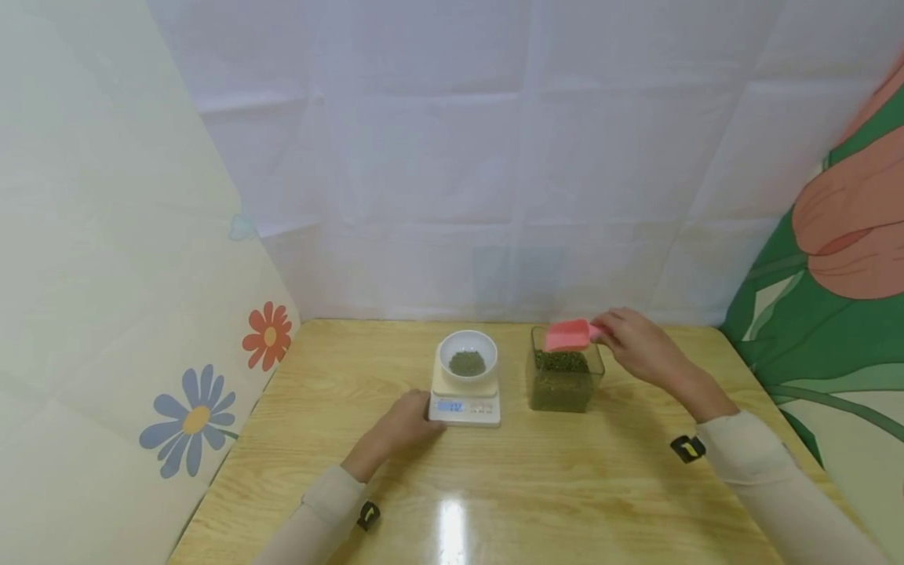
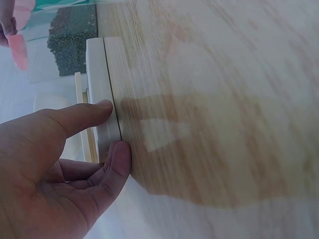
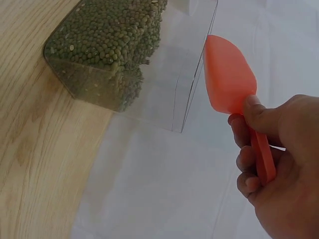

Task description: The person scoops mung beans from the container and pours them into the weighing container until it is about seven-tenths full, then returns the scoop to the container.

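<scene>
Holding the scoop (image 1: 567,335): the right hand (image 1: 639,345) is curling its fingers round the pinkish-red handle.
Scoop position: it is hovering at the rim of the clear container (image 1: 561,398), above the beans (image 3: 109,40) heaped inside.
Left hand (image 1: 404,425): its thumb and fingers are gripping the front left corner of the scale (image 1: 484,419).
Bowl (image 1: 468,340): it is sitting upright on the scale, holding a greenish heap (image 1: 467,363).
Display (image 1: 450,406): it is glowing blue, its digits too small to read.
Tabletop (image 1: 551,479): it is carrying the scale and the container, standing apart.
</scene>
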`<state>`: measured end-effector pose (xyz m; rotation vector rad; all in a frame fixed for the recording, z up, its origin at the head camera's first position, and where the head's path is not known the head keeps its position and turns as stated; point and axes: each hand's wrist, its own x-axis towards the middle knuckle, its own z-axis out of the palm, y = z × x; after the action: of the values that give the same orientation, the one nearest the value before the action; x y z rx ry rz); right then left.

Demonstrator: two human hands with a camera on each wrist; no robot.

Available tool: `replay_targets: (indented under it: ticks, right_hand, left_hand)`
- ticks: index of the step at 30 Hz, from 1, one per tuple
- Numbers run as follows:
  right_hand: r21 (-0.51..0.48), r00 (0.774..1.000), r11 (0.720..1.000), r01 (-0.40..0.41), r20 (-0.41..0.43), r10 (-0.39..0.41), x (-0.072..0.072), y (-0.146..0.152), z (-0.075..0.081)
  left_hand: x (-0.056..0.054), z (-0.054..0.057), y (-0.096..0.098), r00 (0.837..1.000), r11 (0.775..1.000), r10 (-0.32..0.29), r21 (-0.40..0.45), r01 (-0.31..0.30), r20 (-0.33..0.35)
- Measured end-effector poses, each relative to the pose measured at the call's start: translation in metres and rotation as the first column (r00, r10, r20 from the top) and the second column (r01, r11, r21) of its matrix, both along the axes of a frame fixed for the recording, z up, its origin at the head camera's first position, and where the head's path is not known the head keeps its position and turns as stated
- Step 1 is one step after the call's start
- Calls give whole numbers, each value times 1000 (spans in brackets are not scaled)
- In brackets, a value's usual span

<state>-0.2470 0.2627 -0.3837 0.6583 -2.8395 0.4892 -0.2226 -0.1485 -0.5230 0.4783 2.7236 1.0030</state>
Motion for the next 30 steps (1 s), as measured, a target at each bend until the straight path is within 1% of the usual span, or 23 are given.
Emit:
replay_targets:
  ticks: [4, 11, 14, 18, 24, 30]
  right_hand:
    - [11, 1000, 1000, -3, 4, 3, 0, 1, 0]
    - [-2, 999, 1000, 2, 53, -2, -4, 1, 0]
    - [0, 998, 1000, 0, 59, 0, -5, 1, 0]
    - [17, 999, 1000, -4, 49, 3, -5, 1, -1]
    - [67, 1000, 998, -4, 12, 4, -5, -1, -4]
    - [102, 1000, 995, -8, 0, 8, -5, -2, -6]
  left_hand:
    - [0, 1, 0, 1000, 1000, 2, 2, -2, 3]
    - [0, 2, 0, 1000, 1000, 1, 5, -1, 7]
    - [1, 4, 0, 1000, 1000, 0, 11, 0, 13]
    - [1, 4, 0, 1000, 1000, 1, 7, -1, 12]
    - [1, 3, 0, 1000, 1000, 1, -3, -1, 10]
    - [0, 2, -1, 1000, 1000, 0, -6, 0, 8]
